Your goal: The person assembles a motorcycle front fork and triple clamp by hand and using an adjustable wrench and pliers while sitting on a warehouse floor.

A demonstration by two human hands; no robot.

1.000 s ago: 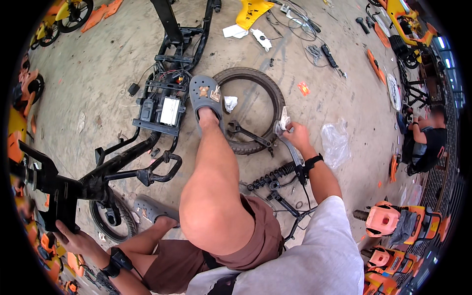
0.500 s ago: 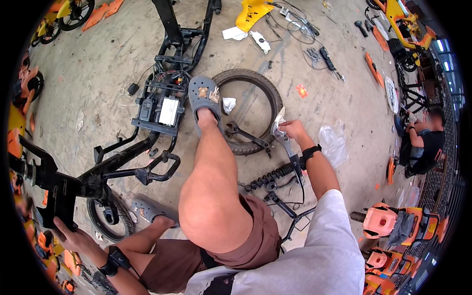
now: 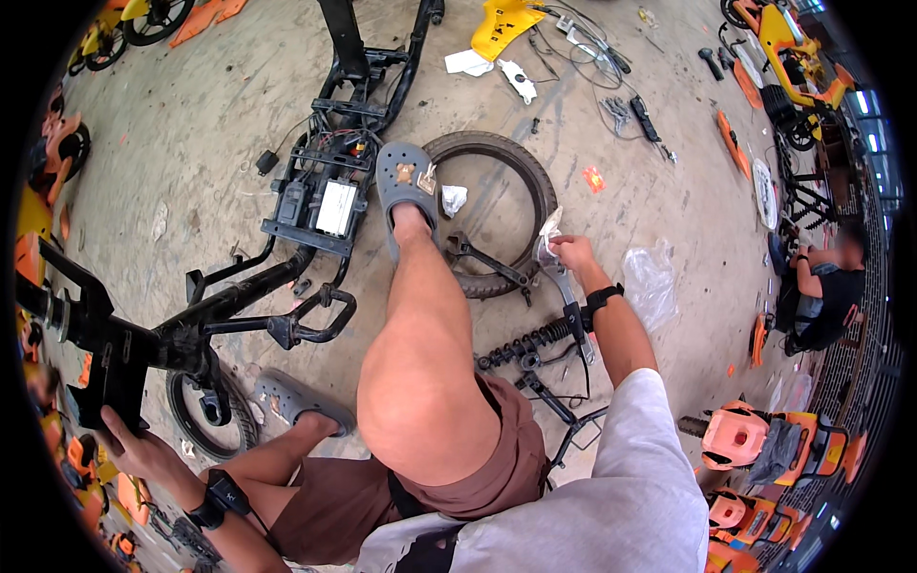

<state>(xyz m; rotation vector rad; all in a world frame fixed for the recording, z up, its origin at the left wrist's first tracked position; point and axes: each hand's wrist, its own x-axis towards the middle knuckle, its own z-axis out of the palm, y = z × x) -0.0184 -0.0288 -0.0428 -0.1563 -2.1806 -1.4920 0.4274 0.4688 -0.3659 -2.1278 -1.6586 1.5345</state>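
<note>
A large black bike frame point(image 3: 244, 291) lies along my left side, with wiring and a silver box point(image 3: 337, 208) mounted in its middle. My left hand point(image 3: 143, 456) grips the lower edge of a black plate on the frame's near end; some fingertips are hidden behind it. Out to the right, my right hand point(image 3: 571, 252) pinches a crumpled white cloth or tissue point(image 3: 551, 225) at the end of a flat grey metal part point(image 3: 556, 277). That part lies beside a black coil-spring shock absorber point(image 3: 525, 345). A wheel tyre point(image 3: 544, 172) lies flat just beyond the hand.
My grey clog point(image 3: 405, 174) stands between frame and tyre. A clear plastic bag point(image 3: 651, 286) lies right of my hand. Cables point(image 3: 602, 72) and a yellow panel point(image 3: 501, 29) are scattered farther off. Another person point(image 3: 829, 291) sits at the far right, near orange bike parts point(image 3: 764, 441).
The whole view has shifted slightly, so things on the floor appear a little farther right. Both hands keep their hold, with almost no movement against the things they touch.
</note>
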